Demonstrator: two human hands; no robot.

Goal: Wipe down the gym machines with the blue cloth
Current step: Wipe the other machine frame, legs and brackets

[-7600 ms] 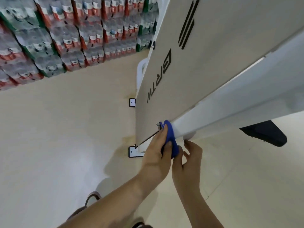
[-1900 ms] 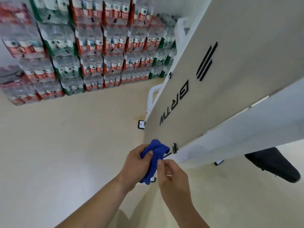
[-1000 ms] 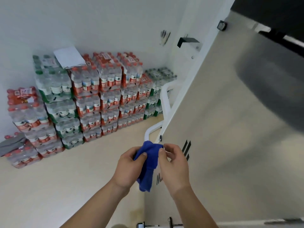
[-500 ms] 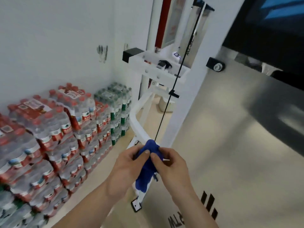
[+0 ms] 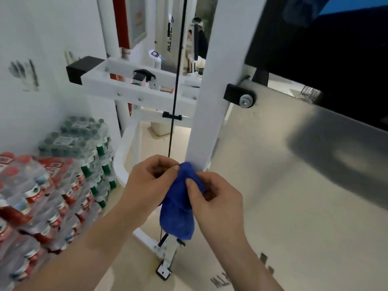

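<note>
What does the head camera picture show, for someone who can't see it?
Two bare hands, left hand and right hand, pinch a bunched blue cloth in front of a white gym machine post. Stacked packs of bottled water sit by the wall on the left.

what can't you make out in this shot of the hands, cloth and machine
- Head view: middle of the blue cloth, covered by the left hand and right hand.
- Black cable's lower run, behind the cloth.
- Machine's white upright post, top cut off by the frame edge.
- Labels on the water bottle packs, blurred.
</note>
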